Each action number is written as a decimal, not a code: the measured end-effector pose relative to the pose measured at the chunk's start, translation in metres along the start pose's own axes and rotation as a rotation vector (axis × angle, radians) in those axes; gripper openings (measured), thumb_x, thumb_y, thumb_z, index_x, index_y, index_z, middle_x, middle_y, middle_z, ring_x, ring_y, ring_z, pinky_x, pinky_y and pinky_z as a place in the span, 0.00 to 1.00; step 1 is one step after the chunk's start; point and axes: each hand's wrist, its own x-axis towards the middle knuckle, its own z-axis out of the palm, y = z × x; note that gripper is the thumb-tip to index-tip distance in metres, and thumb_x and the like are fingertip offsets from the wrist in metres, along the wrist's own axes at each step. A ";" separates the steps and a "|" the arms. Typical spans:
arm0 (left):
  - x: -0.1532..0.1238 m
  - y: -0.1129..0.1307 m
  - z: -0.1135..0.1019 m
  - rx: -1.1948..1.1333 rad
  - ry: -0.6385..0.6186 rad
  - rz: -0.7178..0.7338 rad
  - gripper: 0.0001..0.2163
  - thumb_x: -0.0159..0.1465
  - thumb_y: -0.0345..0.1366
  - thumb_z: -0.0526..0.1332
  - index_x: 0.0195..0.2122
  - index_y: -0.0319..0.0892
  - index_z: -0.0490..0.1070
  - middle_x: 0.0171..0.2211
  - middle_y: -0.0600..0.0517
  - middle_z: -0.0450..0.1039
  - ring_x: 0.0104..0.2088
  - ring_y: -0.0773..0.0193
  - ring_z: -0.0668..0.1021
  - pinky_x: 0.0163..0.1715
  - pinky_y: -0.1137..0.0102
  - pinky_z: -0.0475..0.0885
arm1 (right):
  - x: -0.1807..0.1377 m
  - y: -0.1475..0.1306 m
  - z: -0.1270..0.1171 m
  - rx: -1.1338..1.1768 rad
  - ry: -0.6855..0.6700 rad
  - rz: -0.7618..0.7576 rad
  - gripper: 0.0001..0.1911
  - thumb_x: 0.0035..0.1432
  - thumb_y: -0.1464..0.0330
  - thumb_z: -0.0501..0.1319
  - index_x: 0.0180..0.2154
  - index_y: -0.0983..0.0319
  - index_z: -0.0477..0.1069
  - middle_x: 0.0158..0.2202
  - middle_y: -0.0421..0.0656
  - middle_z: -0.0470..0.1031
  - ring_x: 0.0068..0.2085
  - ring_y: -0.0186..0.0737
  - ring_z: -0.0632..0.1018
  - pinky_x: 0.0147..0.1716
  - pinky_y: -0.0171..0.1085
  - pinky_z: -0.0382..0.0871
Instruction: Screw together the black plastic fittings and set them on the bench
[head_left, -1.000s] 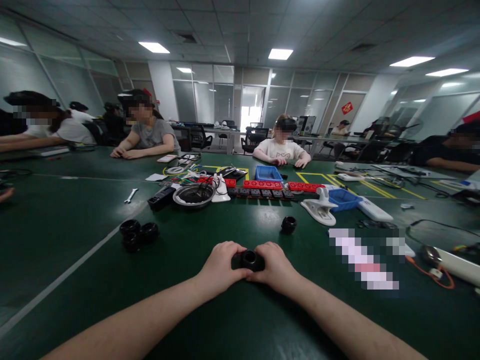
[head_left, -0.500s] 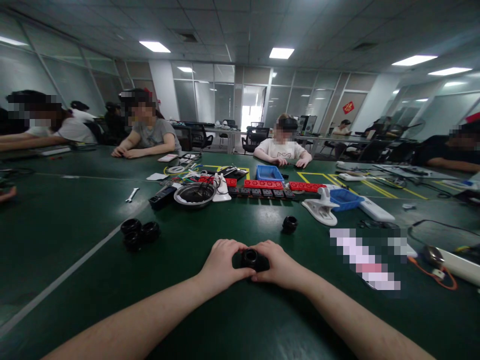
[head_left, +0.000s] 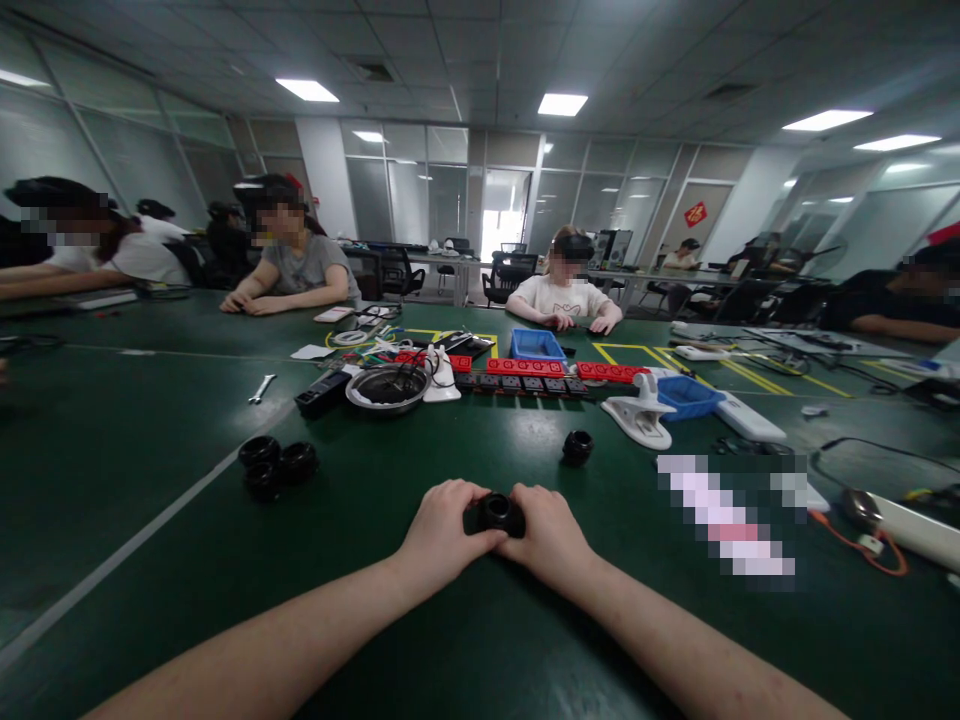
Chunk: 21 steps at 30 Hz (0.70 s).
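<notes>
A round black fitting (head_left: 498, 510), shaped like a cable gland with a hole in its top, stands between my two hands near the table's middle. My left hand (head_left: 450, 525) curls round its left side, thumb in front and fingers behind. On the other side, my right hand (head_left: 547, 530) grips it with bent fingers, and its fingertips are partly hidden. Further off to the right sits a single similar black fitting (head_left: 577, 447). A cluster of several more black fittings (head_left: 298, 461) lies to the left.
Behind are a metal bowl (head_left: 386, 388), red power strips (head_left: 525, 367), a blue tray (head_left: 538, 345) and a white clip stand (head_left: 641, 412). A wrench (head_left: 262, 389) lies at left, cables and an orange cord (head_left: 892, 562) at right. Co-workers (head_left: 296, 250) sit across the green table (head_left: 360, 640).
My right hand's fingers have shifted slightly around the fitting, so more of its right side shows. My left hand stays almost still. The whole view has drifted a little.
</notes>
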 end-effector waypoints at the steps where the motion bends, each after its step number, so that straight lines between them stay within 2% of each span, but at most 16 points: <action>1: 0.000 -0.001 0.000 -0.003 -0.003 0.018 0.14 0.48 0.39 0.66 0.35 0.43 0.69 0.33 0.52 0.69 0.37 0.57 0.71 0.38 0.64 0.64 | -0.001 -0.001 -0.001 -0.004 0.002 -0.014 0.16 0.41 0.59 0.65 0.29 0.63 0.66 0.28 0.42 0.69 0.32 0.41 0.68 0.31 0.37 0.56; 5: 0.002 -0.004 -0.008 -0.059 -0.153 0.166 0.15 0.49 0.38 0.65 0.38 0.44 0.69 0.35 0.53 0.69 0.38 0.59 0.70 0.37 0.67 0.66 | 0.000 0.007 -0.008 0.127 -0.097 -0.165 0.32 0.36 0.55 0.67 0.44 0.60 0.65 0.39 0.44 0.70 0.39 0.45 0.68 0.37 0.40 0.57; 7: 0.003 -0.005 -0.012 -0.063 -0.195 0.230 0.19 0.48 0.40 0.66 0.41 0.45 0.68 0.38 0.52 0.69 0.40 0.59 0.70 0.40 0.66 0.65 | 0.002 0.013 -0.012 0.190 -0.156 -0.230 0.36 0.35 0.56 0.68 0.48 0.59 0.63 0.42 0.43 0.70 0.41 0.45 0.68 0.39 0.40 0.58; 11: 0.004 -0.007 -0.014 -0.011 -0.119 0.210 0.28 0.46 0.48 0.66 0.47 0.45 0.65 0.44 0.50 0.69 0.44 0.55 0.69 0.45 0.61 0.62 | 0.005 0.018 -0.018 0.231 -0.206 -0.276 0.30 0.40 0.59 0.67 0.47 0.58 0.65 0.39 0.42 0.71 0.39 0.44 0.69 0.39 0.39 0.58; 13: 0.004 -0.008 -0.012 0.015 -0.078 0.177 0.26 0.46 0.48 0.66 0.45 0.45 0.67 0.42 0.50 0.70 0.44 0.55 0.69 0.45 0.61 0.61 | 0.006 0.018 -0.019 0.238 -0.230 -0.280 0.22 0.42 0.62 0.66 0.42 0.59 0.69 0.36 0.42 0.72 0.38 0.43 0.69 0.39 0.38 0.59; 16: 0.004 -0.007 -0.010 -0.004 -0.084 0.183 0.19 0.48 0.45 0.66 0.41 0.44 0.70 0.38 0.51 0.72 0.41 0.57 0.70 0.43 0.62 0.63 | 0.008 0.018 -0.021 0.237 -0.254 -0.286 0.13 0.43 0.65 0.65 0.34 0.61 0.72 0.32 0.40 0.73 0.37 0.42 0.70 0.38 0.37 0.59; 19: 0.003 -0.004 -0.008 -0.052 -0.109 0.188 0.16 0.49 0.42 0.65 0.39 0.44 0.70 0.37 0.52 0.71 0.40 0.59 0.71 0.41 0.65 0.64 | 0.009 0.017 -0.019 0.204 -0.233 -0.261 0.14 0.41 0.64 0.67 0.33 0.61 0.71 0.31 0.40 0.72 0.36 0.41 0.70 0.37 0.37 0.58; 21: 0.002 -0.001 -0.006 -0.057 -0.108 0.143 0.15 0.49 0.41 0.66 0.37 0.44 0.70 0.35 0.52 0.71 0.39 0.58 0.71 0.40 0.65 0.64 | 0.008 0.015 -0.015 0.159 -0.201 -0.228 0.16 0.39 0.62 0.68 0.31 0.61 0.71 0.29 0.39 0.72 0.34 0.41 0.70 0.36 0.37 0.58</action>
